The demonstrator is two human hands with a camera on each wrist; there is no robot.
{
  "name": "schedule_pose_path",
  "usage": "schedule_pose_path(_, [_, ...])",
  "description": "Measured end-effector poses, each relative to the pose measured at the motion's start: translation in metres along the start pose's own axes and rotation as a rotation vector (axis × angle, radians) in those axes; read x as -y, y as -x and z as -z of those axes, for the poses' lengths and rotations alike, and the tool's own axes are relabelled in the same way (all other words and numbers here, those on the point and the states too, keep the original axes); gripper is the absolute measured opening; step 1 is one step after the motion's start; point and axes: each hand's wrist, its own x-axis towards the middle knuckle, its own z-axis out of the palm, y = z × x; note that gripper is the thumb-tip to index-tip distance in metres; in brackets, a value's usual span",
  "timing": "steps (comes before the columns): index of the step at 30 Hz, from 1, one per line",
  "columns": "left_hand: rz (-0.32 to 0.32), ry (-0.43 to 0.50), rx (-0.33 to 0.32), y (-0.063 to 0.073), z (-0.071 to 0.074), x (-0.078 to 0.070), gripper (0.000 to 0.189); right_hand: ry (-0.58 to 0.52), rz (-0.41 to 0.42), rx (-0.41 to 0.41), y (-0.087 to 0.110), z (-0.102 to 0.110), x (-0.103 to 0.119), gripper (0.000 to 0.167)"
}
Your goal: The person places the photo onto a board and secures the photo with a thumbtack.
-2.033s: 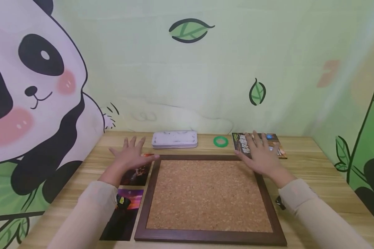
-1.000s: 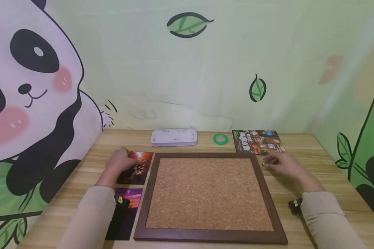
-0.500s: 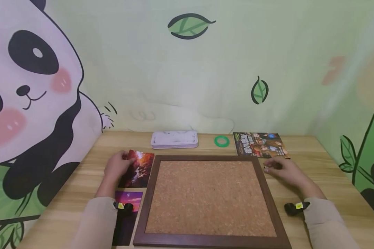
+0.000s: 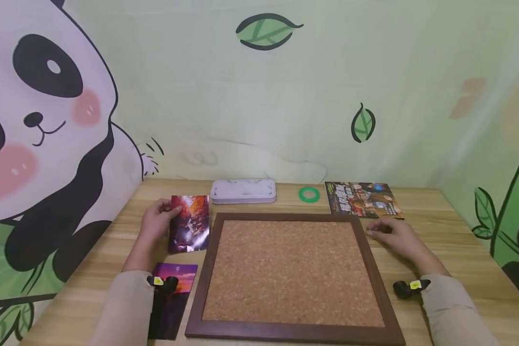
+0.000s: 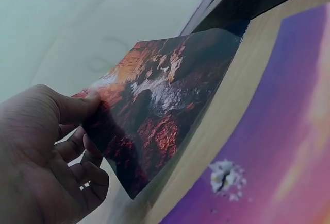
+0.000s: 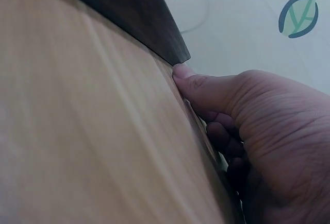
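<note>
My left hand [image 4: 156,222] pinches the left edge of a glossy photo print [image 4: 189,223] with an orange-red rocky scene. The thumb lies over its face in the left wrist view, and the print is tilted up off the table. Below it, partly hidden by the wrist camera, a purple sunset photo [image 4: 177,300] lies flat. A cork board [image 4: 291,274] in a dark brown frame lies to the right of both prints. Beside its top right corner rests my right hand [image 4: 391,233], fingers loosely curled near the tabletop. I see nothing held there.
Along the back of the wooden table [image 4: 450,230] lie a white tin case [image 4: 243,191], a green ring-shaped roll [image 4: 309,194] and a printed booklet [image 4: 363,199]. A wall printed with a panda [image 4: 56,110] and leaves stands behind the table and at its sides.
Both hands were spread above the board's upper corners and came down to either side. My left hand took the orange-red print and raised it, tilting it; the right hand has settled on the table.
</note>
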Motion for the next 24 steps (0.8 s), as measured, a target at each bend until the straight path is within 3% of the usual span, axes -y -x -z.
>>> schedule_pose_path(9, [-0.046,-0.020,-0.052,0.003,0.000,-0.007,0.037,0.003,0.015,-0.011,-0.002,-0.003,-0.002,0.023])
schedule_pose_path(12, [-0.071,0.035,-0.081,0.003,0.001,-0.010,0.033,-0.004,0.019,-0.016,-0.002,-0.003,-0.002,0.021])
schedule_pose_path(20, [-0.212,0.183,-0.167,0.005,0.005,-0.027,0.019,-0.001,-0.001,-0.033,0.000,-0.002,-0.003,0.024])
schedule_pose_path(24, [-0.255,0.268,-0.125,0.010,0.005,-0.042,0.022,-0.029,-0.013,-0.037,0.001,-0.002,-0.003,0.027])
